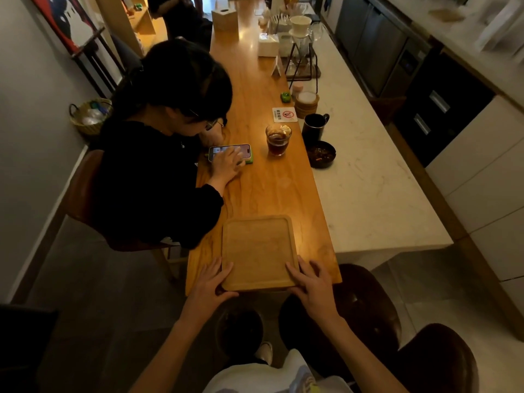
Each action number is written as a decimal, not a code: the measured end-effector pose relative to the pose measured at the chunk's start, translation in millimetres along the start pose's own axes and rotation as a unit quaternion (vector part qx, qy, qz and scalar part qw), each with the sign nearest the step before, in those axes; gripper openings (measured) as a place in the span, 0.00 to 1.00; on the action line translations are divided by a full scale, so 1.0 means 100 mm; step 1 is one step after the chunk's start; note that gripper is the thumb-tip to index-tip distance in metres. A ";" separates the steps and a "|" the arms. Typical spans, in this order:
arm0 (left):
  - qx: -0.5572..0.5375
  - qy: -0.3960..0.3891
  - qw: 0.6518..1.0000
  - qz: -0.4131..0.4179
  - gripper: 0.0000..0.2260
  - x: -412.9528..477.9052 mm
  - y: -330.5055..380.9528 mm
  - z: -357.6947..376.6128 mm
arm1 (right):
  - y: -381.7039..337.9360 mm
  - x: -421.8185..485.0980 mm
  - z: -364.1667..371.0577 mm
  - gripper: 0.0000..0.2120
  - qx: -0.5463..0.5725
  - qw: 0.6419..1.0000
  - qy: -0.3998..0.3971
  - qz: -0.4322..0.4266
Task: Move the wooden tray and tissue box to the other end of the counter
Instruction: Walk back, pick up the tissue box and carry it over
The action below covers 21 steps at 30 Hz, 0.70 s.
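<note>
- Long orange-brown wooden worktop [263,191]: narrow and crowded on the way to its far end; carrying anything along it risks a knock.
- Seated person in black top [150,177], left of the tray, arm and phone [229,152] on the worktop: a passing load could bump their elbow.
- Flat rectangular light-wood tray with raised rim [259,251]: lies at the near end of the worktop, its near edge flush with the worktop edge, maybe overhanging; an uneven lift could tip it off.
- Left hand [211,282]: grip rests on the tray's near-left corner, fingers spread, not clearly clenched; looks like contact rather than a firm hold. Slip likely if lifted so.
- Right hand [312,285]: same at near-right corner, fingers over the rim.
- Square pale wooden tissue box [224,19]: far beyond the tray, already near the far end; hard to tell if it is the task's box.
- Glass of dark drink [278,140]: beyond the tray, mid-path; spill risk.
</note>
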<state>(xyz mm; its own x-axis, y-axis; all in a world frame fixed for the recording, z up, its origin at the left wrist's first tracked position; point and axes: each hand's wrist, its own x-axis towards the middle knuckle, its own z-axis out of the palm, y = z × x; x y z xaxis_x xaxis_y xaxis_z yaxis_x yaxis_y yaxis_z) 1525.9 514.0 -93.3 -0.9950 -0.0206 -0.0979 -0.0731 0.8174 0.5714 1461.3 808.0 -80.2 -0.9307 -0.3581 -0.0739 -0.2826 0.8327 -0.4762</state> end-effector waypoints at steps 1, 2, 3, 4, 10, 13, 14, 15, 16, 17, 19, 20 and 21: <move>-0.001 0.005 1.000 -0.001 0.37 -0.01 -0.02 -0.01 | -0.02 0.00 0.00 0.32 0.002 1.000 0.000 0.001; -0.001 0.010 1.000 0.000 0.37 -0.03 -0.03 -0.02 | -0.04 0.00 0.00 0.32 0.003 1.000 -0.002 0.001; -0.001 0.015 1.000 0.001 0.38 -0.04 -0.05 -0.02 | -0.06 0.00 0.01 0.32 0.002 1.000 -0.002 0.001; -0.001 0.020 1.000 0.002 0.38 -0.05 -0.07 -0.03 | -0.08 0.00 0.01 0.32 0.003 1.000 -0.002 0.001; -0.005 0.011 1.000 -0.013 0.37 -0.05 -0.07 -0.04 | -0.10 0.02 0.04 0.33 0.013 1.000 0.000 0.013; 0.000 0.006 1.000 -0.012 0.37 -0.04 -0.05 -0.04 | -0.08 0.02 0.03 0.33 0.016 1.000 0.002 0.018; 0.001 0.004 1.000 -0.011 0.37 -0.04 -0.05 -0.04 | -0.08 0.02 0.04 0.33 0.016 1.000 0.001 0.020; 0.001 0.002 1.000 -0.011 0.37 -0.04 -0.05 -0.05 | -0.08 0.02 0.04 0.32 0.017 1.000 0.000 0.021; 0.000 0.002 1.000 -0.011 0.37 -0.04 -0.05 -0.05 | -0.08 0.02 0.04 0.32 0.019 1.000 0.000 0.022; 0.001 0.003 1.000 -0.011 0.37 -0.04 -0.04 -0.06 | -0.09 0.01 0.04 0.32 0.019 1.000 0.000 0.022; 0.005 0.005 1.000 -0.009 0.37 -0.05 -0.03 -0.05 | -0.10 0.01 0.03 0.32 0.021 0.999 0.002 0.025; 0.009 0.006 1.000 -0.008 0.37 -0.05 -0.03 -0.05 | -0.10 0.00 0.03 0.32 0.021 0.999 0.003 0.024; 0.012 0.006 1.000 -0.008 0.37 -0.05 -0.02 -0.05 | -0.11 0.00 0.03 0.32 0.019 1.000 0.005 0.023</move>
<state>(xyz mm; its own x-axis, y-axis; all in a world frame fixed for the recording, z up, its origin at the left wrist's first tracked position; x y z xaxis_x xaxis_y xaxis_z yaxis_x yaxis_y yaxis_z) 1531.0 509.0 -89.9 -0.9944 -0.0408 -0.0977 -0.0882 0.8299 0.5508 1465.2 798.0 -77.7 -0.9447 -0.3158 -0.0885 -0.2304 0.8311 -0.5061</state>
